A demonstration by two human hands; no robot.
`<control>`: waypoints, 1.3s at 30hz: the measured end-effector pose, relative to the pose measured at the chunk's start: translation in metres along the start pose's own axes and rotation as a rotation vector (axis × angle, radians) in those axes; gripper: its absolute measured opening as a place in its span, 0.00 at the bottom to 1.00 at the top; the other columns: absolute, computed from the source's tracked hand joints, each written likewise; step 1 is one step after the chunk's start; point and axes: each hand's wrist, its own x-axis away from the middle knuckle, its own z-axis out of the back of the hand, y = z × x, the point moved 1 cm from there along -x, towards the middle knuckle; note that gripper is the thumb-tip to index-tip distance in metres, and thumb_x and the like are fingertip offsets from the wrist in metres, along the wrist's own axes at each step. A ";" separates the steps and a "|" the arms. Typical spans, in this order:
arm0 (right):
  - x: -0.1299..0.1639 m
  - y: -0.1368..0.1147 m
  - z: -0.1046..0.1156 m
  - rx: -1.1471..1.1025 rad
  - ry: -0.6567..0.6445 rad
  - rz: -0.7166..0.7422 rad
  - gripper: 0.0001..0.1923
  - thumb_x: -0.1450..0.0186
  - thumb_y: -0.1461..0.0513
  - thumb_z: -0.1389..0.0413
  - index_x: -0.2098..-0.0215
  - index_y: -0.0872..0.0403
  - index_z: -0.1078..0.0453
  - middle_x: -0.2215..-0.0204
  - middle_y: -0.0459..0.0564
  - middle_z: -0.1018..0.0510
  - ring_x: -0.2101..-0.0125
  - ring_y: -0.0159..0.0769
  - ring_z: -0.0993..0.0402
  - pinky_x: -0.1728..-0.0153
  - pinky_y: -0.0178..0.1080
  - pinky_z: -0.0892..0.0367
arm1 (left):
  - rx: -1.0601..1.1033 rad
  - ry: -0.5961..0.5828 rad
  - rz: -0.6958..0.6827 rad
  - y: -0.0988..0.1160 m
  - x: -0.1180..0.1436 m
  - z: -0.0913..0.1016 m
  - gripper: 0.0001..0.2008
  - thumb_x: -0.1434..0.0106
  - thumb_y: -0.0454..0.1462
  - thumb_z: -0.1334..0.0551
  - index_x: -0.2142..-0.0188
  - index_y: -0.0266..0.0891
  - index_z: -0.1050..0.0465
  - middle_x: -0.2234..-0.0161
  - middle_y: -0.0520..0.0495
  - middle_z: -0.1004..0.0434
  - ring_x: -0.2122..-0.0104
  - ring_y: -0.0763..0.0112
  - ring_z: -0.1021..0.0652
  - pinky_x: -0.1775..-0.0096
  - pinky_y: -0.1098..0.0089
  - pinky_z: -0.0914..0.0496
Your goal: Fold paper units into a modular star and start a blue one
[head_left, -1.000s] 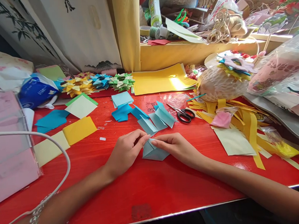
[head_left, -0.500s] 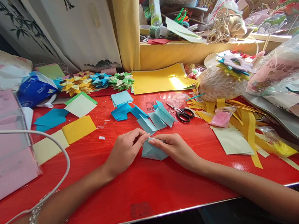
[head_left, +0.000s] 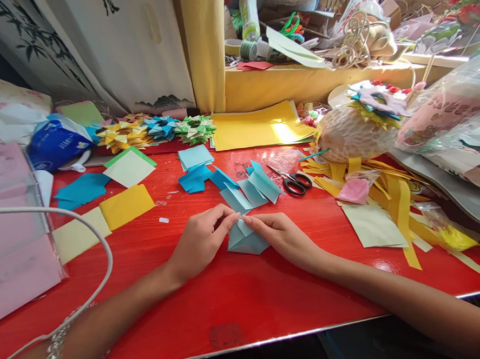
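A light blue sheet of origami paper with crease lines lies between my hands near the middle of the red table. My left hand pinches its far corner between thumb and forefinger. From the other side, my right hand pinches the same corner, its thumb tip almost touching the left one. Just beyond my fingertips are folded light blue papers, partly overlapping. Darker blue folded pieces and a stack of light blue squares sit behind them.
Black-handled scissors lie right of the folded papers. Yellow paper strips spread at the right. Finished paper rings and yellow sheets line the back. A white cable arcs over my left forearm beside a pink folder.
My right thumb and fingers have shifted slightly along the paper's far corner. My left hand and the other things stay in place.
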 end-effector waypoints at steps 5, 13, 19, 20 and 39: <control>0.000 -0.001 0.000 0.032 0.004 0.009 0.19 0.36 0.53 0.56 0.76 0.57 0.38 0.79 0.43 0.44 0.76 0.27 0.50 0.77 0.30 0.50 | -0.012 0.004 -0.001 -0.001 0.000 -0.001 0.12 0.37 0.42 0.48 0.71 0.38 0.33 0.80 0.56 0.37 0.79 0.79 0.36 0.75 0.78 0.42; 0.000 0.000 -0.001 0.060 -0.001 0.015 0.20 0.35 0.53 0.56 0.70 0.58 0.32 0.78 0.45 0.38 0.75 0.28 0.46 0.75 0.30 0.48 | 0.004 0.000 -0.003 0.000 0.001 0.000 0.12 0.37 0.41 0.48 0.71 0.38 0.33 0.80 0.57 0.36 0.79 0.80 0.36 0.75 0.78 0.42; -0.001 0.001 0.002 0.145 0.037 0.024 0.19 0.37 0.53 0.54 0.73 0.59 0.31 0.81 0.43 0.39 0.78 0.26 0.48 0.79 0.30 0.51 | 0.058 -0.013 0.027 -0.001 0.000 0.001 0.11 0.38 0.42 0.47 0.72 0.38 0.33 0.81 0.57 0.37 0.80 0.80 0.36 0.77 0.79 0.43; -0.002 0.001 0.003 0.141 0.035 0.032 0.19 0.37 0.53 0.53 0.73 0.59 0.31 0.81 0.43 0.39 0.78 0.26 0.47 0.79 0.30 0.50 | 0.076 -0.019 0.043 -0.002 0.000 0.000 0.12 0.38 0.42 0.47 0.72 0.39 0.33 0.81 0.57 0.37 0.80 0.80 0.37 0.77 0.79 0.43; -0.012 -0.001 0.014 -0.350 0.083 -0.061 0.12 0.43 0.55 0.44 0.71 0.57 0.35 0.77 0.46 0.25 0.77 0.31 0.27 0.73 0.33 0.31 | 0.618 -0.054 0.251 -0.007 -0.006 -0.002 0.10 0.42 0.43 0.43 0.68 0.37 0.38 0.73 0.50 0.28 0.78 0.74 0.26 0.79 0.74 0.31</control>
